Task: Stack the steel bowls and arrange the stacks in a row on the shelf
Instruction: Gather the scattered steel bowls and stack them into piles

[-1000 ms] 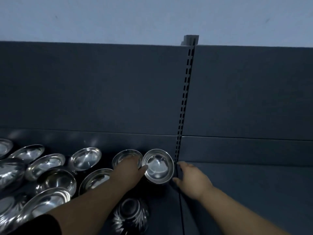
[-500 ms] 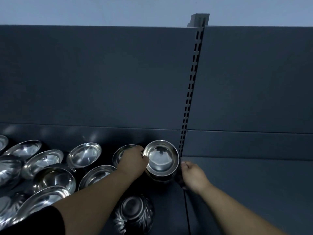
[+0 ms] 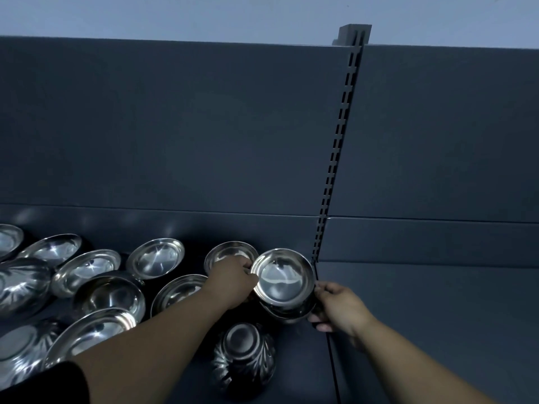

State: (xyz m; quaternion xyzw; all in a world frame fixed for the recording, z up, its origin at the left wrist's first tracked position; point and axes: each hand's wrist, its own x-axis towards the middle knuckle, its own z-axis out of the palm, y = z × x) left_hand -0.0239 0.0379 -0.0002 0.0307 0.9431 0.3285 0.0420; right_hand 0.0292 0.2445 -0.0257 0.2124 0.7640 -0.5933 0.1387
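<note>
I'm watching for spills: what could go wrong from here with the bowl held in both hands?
The held bowl, tilted between the left hand and right hand, might slip onto the shelf.
It sits close to the slotted post and may knock it.
The left forearm could nudge the upturned bowl.

Black short sleeve [image 3: 46, 383], left arm [image 3: 151, 330]

A pale bluish wall [image 3: 204, 16] runs across the top, from 10 to 2 o'clock. Below stand dark grey back panels [image 3: 175, 126], split by a slotted upright [image 3: 338, 147] toward 1 o'clock; the dim shelf [image 3: 437, 316] lies at 4 o'clock. Light is low.
</note>
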